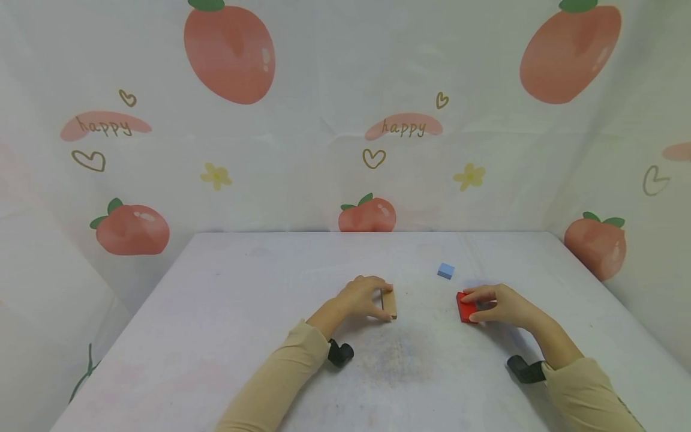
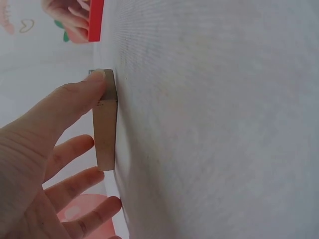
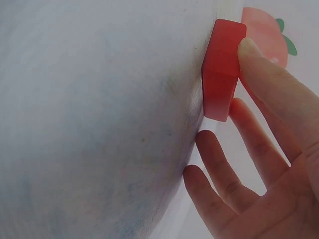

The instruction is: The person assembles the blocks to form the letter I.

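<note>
My left hand [image 1: 357, 298] pinches a flat wooden block [image 1: 389, 304] by its two ends, thumb at the near end and fingers at the far end. In the left wrist view, the thumb lies on the end of the wooden block [image 2: 105, 132], and the other fingers spread below it. To the right, my right hand [image 1: 507, 307] holds a red block [image 1: 465, 310] between thumb and forefinger. The right wrist view has the thumb on the edge of the red block [image 3: 222, 69], close against the white tabletop, with the remaining fingers spread.
A small blue block [image 1: 445, 271] lies beyond the red one, farther back on the white table [image 1: 243, 312]. Behind the table hangs a fruit-printed cloth [image 1: 318, 78], which also runs along both sides. A dark camera mount [image 1: 341, 354] sits at each wrist.
</note>
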Demonstrator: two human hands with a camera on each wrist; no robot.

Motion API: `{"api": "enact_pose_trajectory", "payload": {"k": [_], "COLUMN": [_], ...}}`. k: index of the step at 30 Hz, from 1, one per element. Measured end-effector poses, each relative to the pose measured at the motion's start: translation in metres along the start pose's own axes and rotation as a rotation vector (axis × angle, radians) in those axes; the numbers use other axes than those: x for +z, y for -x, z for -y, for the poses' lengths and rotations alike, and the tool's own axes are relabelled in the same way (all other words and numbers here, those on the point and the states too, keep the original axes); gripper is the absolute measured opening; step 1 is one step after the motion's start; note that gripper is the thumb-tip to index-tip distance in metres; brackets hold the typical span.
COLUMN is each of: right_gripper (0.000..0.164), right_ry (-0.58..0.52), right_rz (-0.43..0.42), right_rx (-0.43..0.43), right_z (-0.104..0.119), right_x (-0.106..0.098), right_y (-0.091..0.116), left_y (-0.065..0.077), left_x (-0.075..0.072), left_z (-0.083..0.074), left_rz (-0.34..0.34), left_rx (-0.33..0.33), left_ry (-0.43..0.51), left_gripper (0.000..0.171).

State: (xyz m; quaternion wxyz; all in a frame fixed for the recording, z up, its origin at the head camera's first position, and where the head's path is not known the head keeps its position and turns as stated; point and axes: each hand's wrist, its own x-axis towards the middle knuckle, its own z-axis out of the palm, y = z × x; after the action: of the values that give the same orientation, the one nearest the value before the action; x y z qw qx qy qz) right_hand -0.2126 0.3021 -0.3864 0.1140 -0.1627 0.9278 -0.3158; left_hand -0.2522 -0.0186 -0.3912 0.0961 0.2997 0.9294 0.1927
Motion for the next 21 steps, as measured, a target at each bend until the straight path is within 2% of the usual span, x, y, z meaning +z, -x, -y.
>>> {"api": "enact_pose_trajectory", "payload": {"k": [5,11,16,21], "right_gripper": [0.039,0.040,0.040,0.039], "right_ry": [-0.001,0.010,0.014,0.011], "right_rz": [-0.001,-0.002,-0.002,-0.004], "right_rx": [-0.001,0.011,0.011,0.013], "right_z": [0.0013,0.0017,0.0010,0.0008], "right_x": [-0.0003,-0.0001,0.0001,0.0006], "right_y": [0.0007,0.0001,-0.0005,-0.0004], "left_y": [0.0026,0.0049,0.0057,0.0067], "left_x": [-0.0017,-0.0019,-0.0017,-0.0011], "left_z": [-0.0011,0.0006,0.0007,-0.0010], "left_rz": [-0.001,-0.067,-0.096,-0.102], "left_rx": [-0.003,0.037,0.076,0.086], "left_ry": [-0.005,0.013,-0.039,-0.092], "left_gripper": [0.059,0.042,0.029,0.028]}}
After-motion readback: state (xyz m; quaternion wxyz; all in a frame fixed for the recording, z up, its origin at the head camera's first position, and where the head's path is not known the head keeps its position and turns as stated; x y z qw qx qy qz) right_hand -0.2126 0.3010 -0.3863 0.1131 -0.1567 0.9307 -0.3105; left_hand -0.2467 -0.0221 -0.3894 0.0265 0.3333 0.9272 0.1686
